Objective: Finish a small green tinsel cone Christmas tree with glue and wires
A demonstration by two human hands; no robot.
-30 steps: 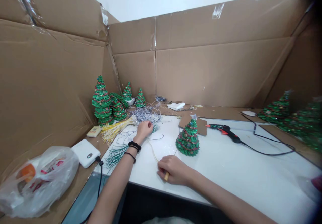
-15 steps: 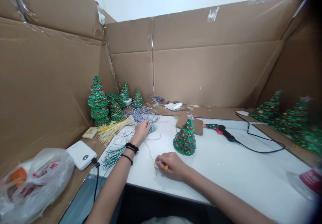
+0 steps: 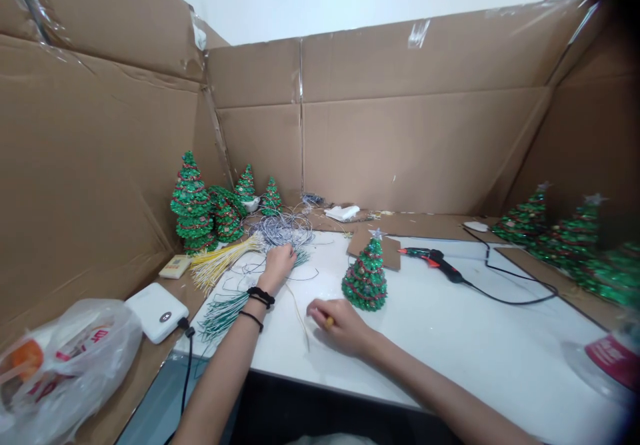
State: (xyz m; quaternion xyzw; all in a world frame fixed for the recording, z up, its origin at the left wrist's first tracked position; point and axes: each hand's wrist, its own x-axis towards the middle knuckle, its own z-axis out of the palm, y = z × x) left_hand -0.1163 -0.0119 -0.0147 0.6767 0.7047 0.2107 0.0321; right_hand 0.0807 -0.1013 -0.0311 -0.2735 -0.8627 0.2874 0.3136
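Note:
My left hand [image 3: 280, 262], wearing dark bands at the wrist, is closed at the tip of a bundle of green wires [image 3: 225, 315]; what its fingers pinch is hidden. My right hand [image 3: 343, 328] is curled on the white board around a short yellow-orange stick [image 3: 329, 322], of which only one end shows. Between the hands lies a thin pale yellow strand [image 3: 303, 322]. A small green Christmas tree [image 3: 366, 275] with a star on top stands just beyond my right hand. Yellow-tipped wires [image 3: 225, 258] and a tangle of grey wire [image 3: 285, 228] lie beyond my left hand.
A glue gun [image 3: 435, 262] with a black cord rests at the right, its nozzle by a cardboard piece [image 3: 390, 252]. More trees [image 3: 193, 205] stand at both sides. A power bank [image 3: 157, 312], plastic bag [image 3: 75, 365] and bottle [image 3: 607, 358] sit near the edges.
My right hand has drawn slightly away from the pale yellow strand, which now lies apart from its fingers. My left hand has stayed at the wires, and the view has shifted a little.

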